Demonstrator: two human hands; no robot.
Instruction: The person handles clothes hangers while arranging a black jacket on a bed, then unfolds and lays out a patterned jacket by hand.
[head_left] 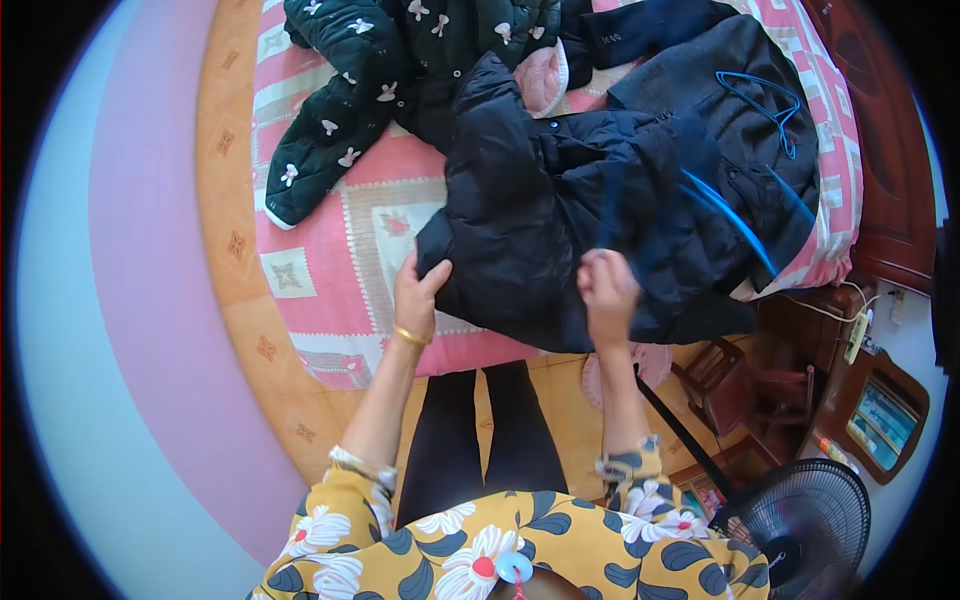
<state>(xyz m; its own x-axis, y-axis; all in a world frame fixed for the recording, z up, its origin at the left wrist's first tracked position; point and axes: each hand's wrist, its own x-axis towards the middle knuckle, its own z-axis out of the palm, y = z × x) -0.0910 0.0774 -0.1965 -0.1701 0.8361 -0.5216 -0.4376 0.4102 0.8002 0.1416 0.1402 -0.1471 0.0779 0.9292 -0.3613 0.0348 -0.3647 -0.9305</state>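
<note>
A black puffer jacket (510, 210) lies over the near side of the bed, and its lower edge hangs past the mattress. My left hand (417, 300) grips the jacket's left edge between thumb and fingers. My right hand (608, 285) is closed over the jacket's front; something blue and blurred by motion runs up from it, too smeared to make out fully. A blue hanger (735, 220), partly blurred, shows to the right over the dark clothes. Another blue hanger (770, 105) rests on a dark grey garment (740, 70).
A dark green quilted jacket with white figures (340, 120) lies on the pink patterned bed (300, 310). A black fan (810, 520) stands at the lower right, near a small wooden chair (715, 385). A wooden cabinet with a mirror (885, 420) is at the right.
</note>
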